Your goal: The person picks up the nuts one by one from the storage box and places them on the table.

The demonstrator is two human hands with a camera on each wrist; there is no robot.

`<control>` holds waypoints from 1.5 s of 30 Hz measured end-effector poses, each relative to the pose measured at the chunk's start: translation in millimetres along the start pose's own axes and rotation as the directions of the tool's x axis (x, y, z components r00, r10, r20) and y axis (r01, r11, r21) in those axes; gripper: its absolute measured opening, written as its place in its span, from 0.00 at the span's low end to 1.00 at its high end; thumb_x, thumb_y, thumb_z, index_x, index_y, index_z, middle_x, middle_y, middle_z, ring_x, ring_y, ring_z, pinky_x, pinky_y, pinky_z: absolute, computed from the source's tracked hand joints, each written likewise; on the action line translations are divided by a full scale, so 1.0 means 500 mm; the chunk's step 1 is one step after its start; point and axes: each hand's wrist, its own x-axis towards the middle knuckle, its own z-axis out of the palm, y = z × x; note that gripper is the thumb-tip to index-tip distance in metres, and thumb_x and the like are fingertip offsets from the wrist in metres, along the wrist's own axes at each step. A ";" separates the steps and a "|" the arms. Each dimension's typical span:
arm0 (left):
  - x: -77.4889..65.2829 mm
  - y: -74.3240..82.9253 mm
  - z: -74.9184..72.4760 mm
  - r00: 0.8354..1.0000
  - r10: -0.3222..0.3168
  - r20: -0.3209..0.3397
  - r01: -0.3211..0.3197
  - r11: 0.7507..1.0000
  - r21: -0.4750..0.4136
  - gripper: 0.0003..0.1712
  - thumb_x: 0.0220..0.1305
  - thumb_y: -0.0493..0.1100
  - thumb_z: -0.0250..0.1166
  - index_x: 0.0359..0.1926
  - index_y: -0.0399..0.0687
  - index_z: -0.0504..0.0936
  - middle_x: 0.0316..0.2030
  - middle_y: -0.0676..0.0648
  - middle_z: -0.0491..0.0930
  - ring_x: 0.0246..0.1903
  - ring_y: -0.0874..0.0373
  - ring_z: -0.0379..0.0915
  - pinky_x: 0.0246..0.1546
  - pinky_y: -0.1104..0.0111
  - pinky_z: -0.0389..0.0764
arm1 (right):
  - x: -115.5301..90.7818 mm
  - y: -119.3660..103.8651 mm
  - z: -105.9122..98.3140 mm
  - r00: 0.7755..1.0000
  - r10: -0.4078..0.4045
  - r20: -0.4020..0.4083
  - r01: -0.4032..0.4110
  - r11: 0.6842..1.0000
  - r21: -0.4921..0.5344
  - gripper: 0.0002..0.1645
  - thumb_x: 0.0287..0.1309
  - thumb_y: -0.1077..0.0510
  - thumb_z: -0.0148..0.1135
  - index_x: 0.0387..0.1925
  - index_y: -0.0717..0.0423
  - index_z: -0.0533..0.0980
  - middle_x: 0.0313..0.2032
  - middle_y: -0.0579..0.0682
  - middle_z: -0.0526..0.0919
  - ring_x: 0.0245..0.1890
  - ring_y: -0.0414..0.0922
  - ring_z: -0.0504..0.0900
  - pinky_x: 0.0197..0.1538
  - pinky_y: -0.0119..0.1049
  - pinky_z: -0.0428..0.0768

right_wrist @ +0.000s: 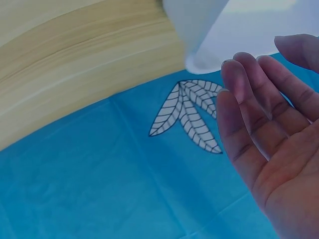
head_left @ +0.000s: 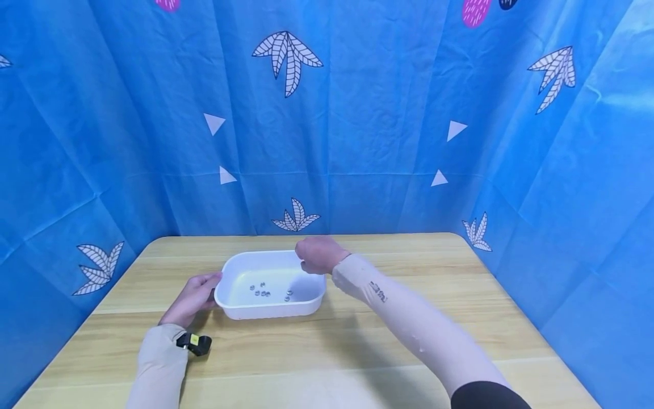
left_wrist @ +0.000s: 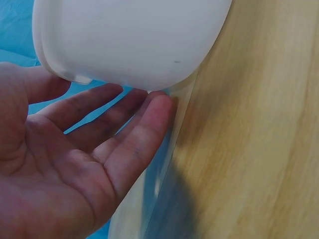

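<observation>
Tub is pinched at its rim by the left hand; beads lie right of that grip. Right hand is held half-curled, empty, opposite (contact unclear). Steadying judged underway; right-side grip likely needed.

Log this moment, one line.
marbles: several, inside white tub | left hand: touching tub's left end | right hand: empty, near tub's right end

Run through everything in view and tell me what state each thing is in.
White plastic tub: upright, uncovered.
Small glassy beads: loose, scattered inside the tub.
Left hand: gripping the tub's left end.
Right hand: fingers slightly bent, holding nothing.
Printed blue curtain: hanging, creased.
</observation>
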 end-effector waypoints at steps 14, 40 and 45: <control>0.002 0.000 -0.002 1.000 -0.003 -0.013 0.003 1.000 -0.005 0.38 0.84 0.58 0.43 0.74 0.28 0.63 0.63 0.30 0.77 0.45 0.65 0.80 0.45 0.70 0.87 | 0.032 -0.046 0.025 0.998 0.005 0.066 -0.003 1.000 -0.022 0.03 0.69 0.56 0.64 0.42 0.49 0.81 0.31 0.43 0.82 0.30 0.40 0.78 0.35 0.31 0.79; -0.001 -0.001 0.001 0.999 -0.028 -0.022 0.028 1.000 0.006 0.39 0.83 0.59 0.43 0.75 0.28 0.62 0.67 0.27 0.72 0.48 0.63 0.81 0.48 0.67 0.88 | 0.049 -0.109 0.076 0.994 -0.007 0.106 0.016 0.997 -0.081 0.09 0.72 0.53 0.62 0.51 0.43 0.81 0.39 0.42 0.87 0.34 0.37 0.79 0.46 0.29 0.82; 0.000 0.000 0.001 0.999 -0.027 -0.023 0.027 1.000 0.008 0.39 0.83 0.59 0.42 0.75 0.28 0.62 0.67 0.27 0.72 0.48 0.62 0.82 0.48 0.66 0.88 | 0.052 -0.113 0.085 0.995 -0.015 0.098 0.019 0.999 -0.041 0.10 0.71 0.55 0.63 0.51 0.44 0.81 0.43 0.43 0.87 0.37 0.38 0.79 0.51 0.30 0.82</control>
